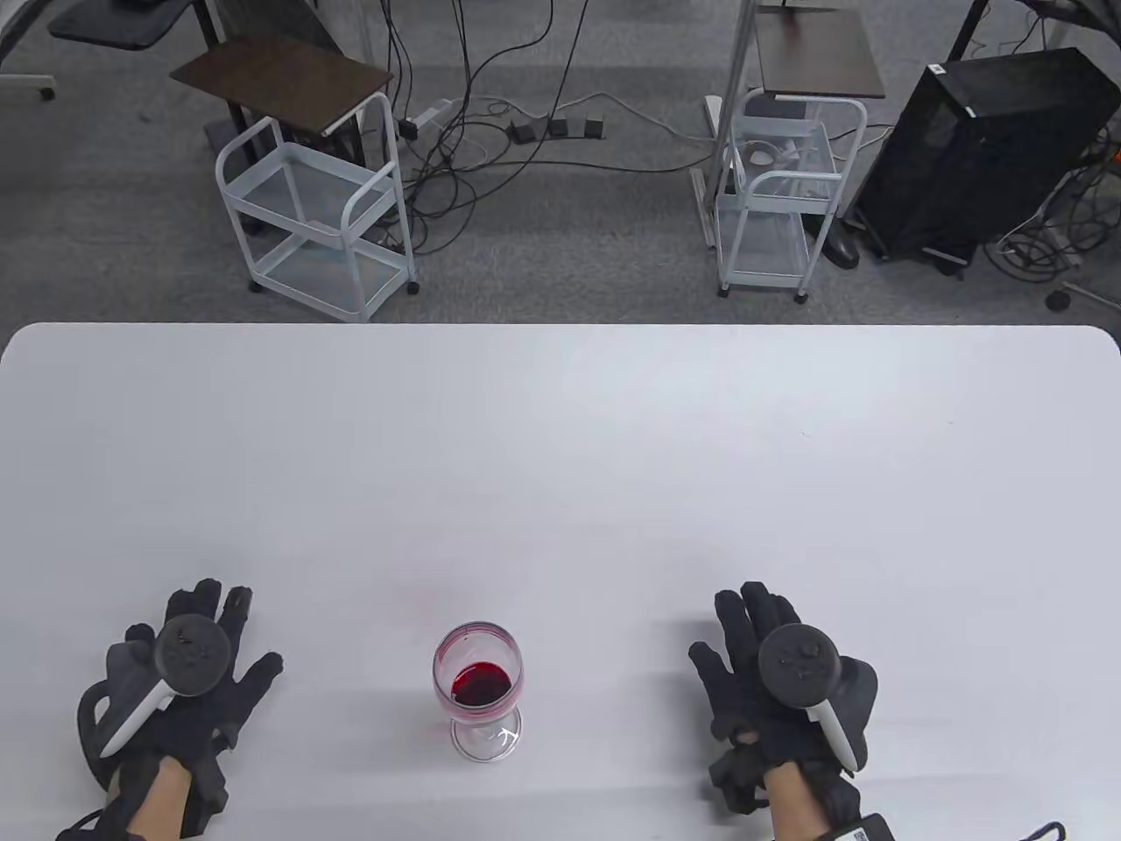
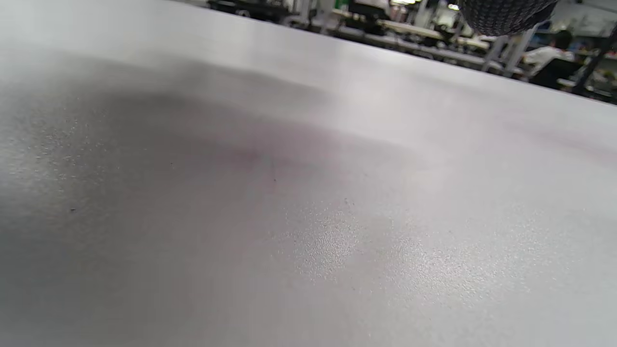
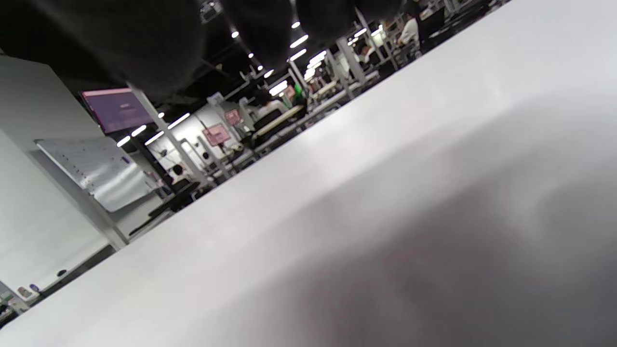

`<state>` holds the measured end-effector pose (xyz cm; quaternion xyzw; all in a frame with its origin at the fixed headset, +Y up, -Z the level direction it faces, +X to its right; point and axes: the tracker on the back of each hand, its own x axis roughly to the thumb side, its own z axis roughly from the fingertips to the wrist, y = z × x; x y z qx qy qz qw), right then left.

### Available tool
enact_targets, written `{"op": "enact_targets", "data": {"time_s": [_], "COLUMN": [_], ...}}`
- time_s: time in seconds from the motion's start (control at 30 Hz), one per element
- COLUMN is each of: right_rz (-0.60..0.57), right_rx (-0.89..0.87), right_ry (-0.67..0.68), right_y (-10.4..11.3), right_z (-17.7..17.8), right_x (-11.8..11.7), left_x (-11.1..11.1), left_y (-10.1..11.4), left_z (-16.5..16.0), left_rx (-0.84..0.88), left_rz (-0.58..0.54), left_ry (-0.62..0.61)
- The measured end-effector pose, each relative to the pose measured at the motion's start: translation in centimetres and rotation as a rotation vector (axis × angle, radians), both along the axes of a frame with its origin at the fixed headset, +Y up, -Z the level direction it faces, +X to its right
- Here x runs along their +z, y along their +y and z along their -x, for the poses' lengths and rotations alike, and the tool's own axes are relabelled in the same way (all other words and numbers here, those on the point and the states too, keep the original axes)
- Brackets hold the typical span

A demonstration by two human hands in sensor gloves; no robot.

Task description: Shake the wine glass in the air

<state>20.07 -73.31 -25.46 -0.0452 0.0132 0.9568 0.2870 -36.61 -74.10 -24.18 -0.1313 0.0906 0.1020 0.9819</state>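
The glass [image 1: 477, 690] stands upright on the table [image 1: 560, 455], near the edge closest to me and about midway between my hands. A little red wine sits in the bottom of its bowl, with a pink film on the inside wall above it, and its clear foot rests flat on the white top. Nothing touches it.

My left hand [image 1: 175, 692] lies palm down on the table well to the left of the glass, fingers spread and holding nothing, the tracker [image 1: 191, 653] strapped across its back. My right hand [image 1: 779, 692] lies the same way well to the right, fingers loosely extended, empty, with its own tracker on top.

In the left wrist view I see only the bare tabletop close up, with one gloved fingertip [image 2: 506, 14] at the top edge. In the right wrist view my dark fingers [image 3: 265, 24] hang in from the top over the tilted table, and the glass is out of frame there.

Beyond the far edge stand two white carts [image 1: 315, 219] and a tangle of cables [image 1: 490, 114] on the grey floor.
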Motion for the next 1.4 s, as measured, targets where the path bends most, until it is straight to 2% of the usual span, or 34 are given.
{"op": "enact_targets", "data": {"time_s": [0.17, 0.3, 0.47, 0.63, 0.77, 0.9, 1.03, 1.13, 1.4], "right_rz": [0.015, 0.001, 0.053, 0.203, 0.261, 0.278, 0.337, 0.330, 0.321], "right_rx": [0.007, -0.044, -0.077, -0.211, -0.252, -0.308, -0.355, -0.335, -0.441], "right_ry": [0.042, 0.190, 0.424, 0.603, 0.662, 0.704, 0.748, 0.758, 0.724], "right_y": [-0.1, 0.2, 0.4, -0.6, -1.4, -1.8, -2.2, -2.4, -3.4], "right_z": [0.5, 2.1, 6.3, 12.1, 15.3, 16.9, 17.8, 18.5, 19.1], "right_x": [0.1, 0.6, 0.8, 0.4, -0.7, -1.6, -2.0, -2.3, -3.0], "left_x": [0.0, -0.1, -0.1, -0.2, -0.1, -0.2, -0.2, -0.2, -0.2], "left_y": [0.0, 0.0, -0.1, -0.1, -0.2, -0.3, -0.4, -0.5, -0.5], "left_z": [0.1, 0.1, 0.1, 0.0, -0.1, -0.1, -0.2, -0.2, -0.3], "left_rx": [-0.002, -0.001, -0.005, 0.003, 0.009, 0.019, 0.017, 0.015, 0.019], "left_rz": [-0.001, -0.004, -0.001, 0.001, 0.000, 0.002, 0.013, 0.017, 0.016], "left_ry": [0.002, 0.001, -0.003, -0.011, -0.018, -0.023, -0.028, -0.031, -0.033]}}
